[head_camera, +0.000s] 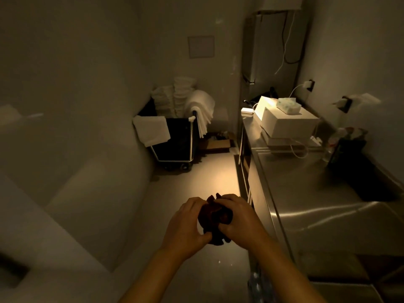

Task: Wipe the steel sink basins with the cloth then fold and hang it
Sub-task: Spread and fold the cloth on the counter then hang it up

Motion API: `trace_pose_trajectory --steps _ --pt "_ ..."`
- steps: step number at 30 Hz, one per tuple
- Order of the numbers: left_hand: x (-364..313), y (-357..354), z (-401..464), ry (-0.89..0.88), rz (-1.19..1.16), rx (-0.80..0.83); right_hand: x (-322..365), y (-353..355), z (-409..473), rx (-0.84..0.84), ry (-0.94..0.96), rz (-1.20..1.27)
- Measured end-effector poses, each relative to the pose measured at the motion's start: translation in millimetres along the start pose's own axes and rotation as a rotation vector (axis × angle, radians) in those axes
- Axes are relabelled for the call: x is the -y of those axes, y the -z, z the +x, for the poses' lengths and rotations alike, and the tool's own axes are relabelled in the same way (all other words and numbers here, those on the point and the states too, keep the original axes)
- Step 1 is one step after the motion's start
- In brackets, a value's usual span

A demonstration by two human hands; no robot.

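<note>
Fingers [197, 207] of both hands are curled in around a dark, bunched-up cloth [215, 219], held in the air in front of the body, above the floor and just left of the steel surface [306, 193]. The left hand [185, 221] cups the wad from the left and below, thumb pressed to its lower edge; the right hand [238, 217] closes over it from the right and top. Bits of cloth stick out above and below the grip, so it is crumpled, not folded flat.

As a judgement, the task looks unfinished on the cloth side: it is neither folded nor hung, and the compressed, two-handed grip suggests either wringing or gathering it before a fold. Whether the basins have been wiped cannot be told. What may be a basin rim [341, 285] shows only at the lower right edge, dim and partly cut off.

No rail or hook for the cloth is clearly identifiable. A linen cart [175, 138] with white towels stands well away at the far wall, and white boxes [288, 121] sit at the far end of the surface.
</note>
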State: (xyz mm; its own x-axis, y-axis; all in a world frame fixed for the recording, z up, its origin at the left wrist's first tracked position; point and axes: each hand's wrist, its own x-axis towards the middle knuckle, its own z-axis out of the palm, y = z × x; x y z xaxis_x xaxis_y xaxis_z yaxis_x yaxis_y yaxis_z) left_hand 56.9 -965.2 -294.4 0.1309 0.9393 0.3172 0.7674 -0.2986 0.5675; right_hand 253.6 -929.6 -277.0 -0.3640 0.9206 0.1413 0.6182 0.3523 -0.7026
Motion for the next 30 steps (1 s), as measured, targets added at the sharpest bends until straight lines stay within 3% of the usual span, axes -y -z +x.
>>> trace_pose_trajectory --steps 9,17,24,30 --pt "31.1 -3.3 83.9 0.069 -0.001 -0.014 -31.4 13.9 103.4 0.030 0.079 0.075" --pt "70.4 -21.5 166.5 0.026 -0.034 0.079 -61.1 13.6 168.2 -0.028 -0.016 0.054" --pt "94.9 -45.7 274.8 -0.139 -0.174 0.188 -73.1 37.1 221.8 -0.263 -0.174 0.019" --pt "77.7 -64.4 343.8 -0.331 -0.327 0.360 -70.7 70.1 218.6 -0.510 -0.329 0.110"
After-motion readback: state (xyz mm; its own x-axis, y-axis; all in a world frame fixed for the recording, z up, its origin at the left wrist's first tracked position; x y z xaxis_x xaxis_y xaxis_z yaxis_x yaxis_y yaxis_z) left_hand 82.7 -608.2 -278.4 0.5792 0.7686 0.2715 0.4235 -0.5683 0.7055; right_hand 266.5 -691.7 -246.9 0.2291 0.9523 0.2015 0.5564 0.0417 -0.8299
